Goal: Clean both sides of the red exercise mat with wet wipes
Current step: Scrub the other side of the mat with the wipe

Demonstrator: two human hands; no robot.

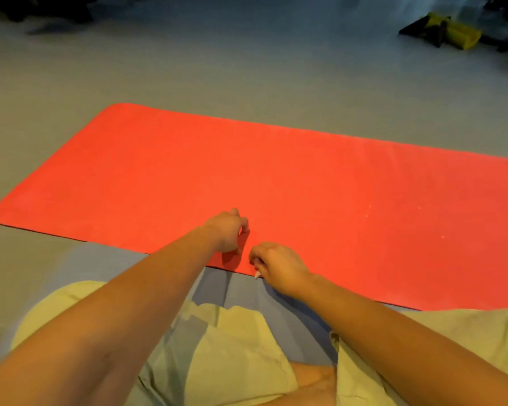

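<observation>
Red mat (276, 171) lies flat on the grey floor (188, 68), running left-right; its right end is out of frame and its near edge is just in front of the person's knees. Both hands are at that near edge, close together. Left hand (228, 231) has fingers curled down, tips on the mat. Right hand (277, 266) is curled right at the edge w/ a small white sliver (257, 274) poking out below, maybe a wipe, too small to tell. Can't tell if either hand actually pinches the mat. Judgement: prob. taking hold of the edge to flip it, or starting a wipe pass. A flip needs a firm two-hand pinch, then a lift toward the far side.
</observation>
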